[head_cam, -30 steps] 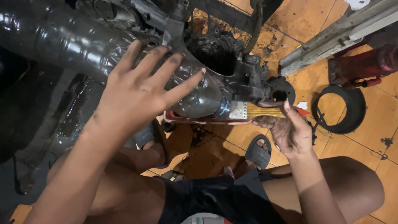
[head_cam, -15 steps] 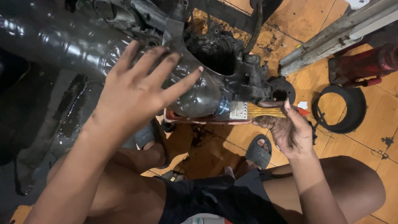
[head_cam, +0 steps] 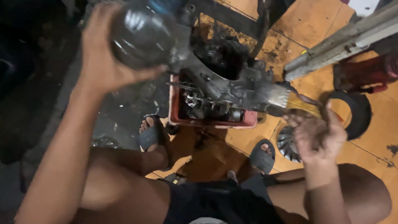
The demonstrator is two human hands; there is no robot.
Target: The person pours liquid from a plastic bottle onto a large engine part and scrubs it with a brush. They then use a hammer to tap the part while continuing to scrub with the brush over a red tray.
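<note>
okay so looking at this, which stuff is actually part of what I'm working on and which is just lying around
In use:
left hand gripping a clear plastic bottle
right hand holding a paintbrush at the greasy engine casing
red tray beneath the casing

Lying about:
rubber ring
finned metal disc
red tool
grey beam

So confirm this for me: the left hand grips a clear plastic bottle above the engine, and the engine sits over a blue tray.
One detail is wrong: the tray is red, not blue, as the head view shows. The rest stands: the left hand grips the clear plastic bottle above the engine, which sits over that tray.
</note>
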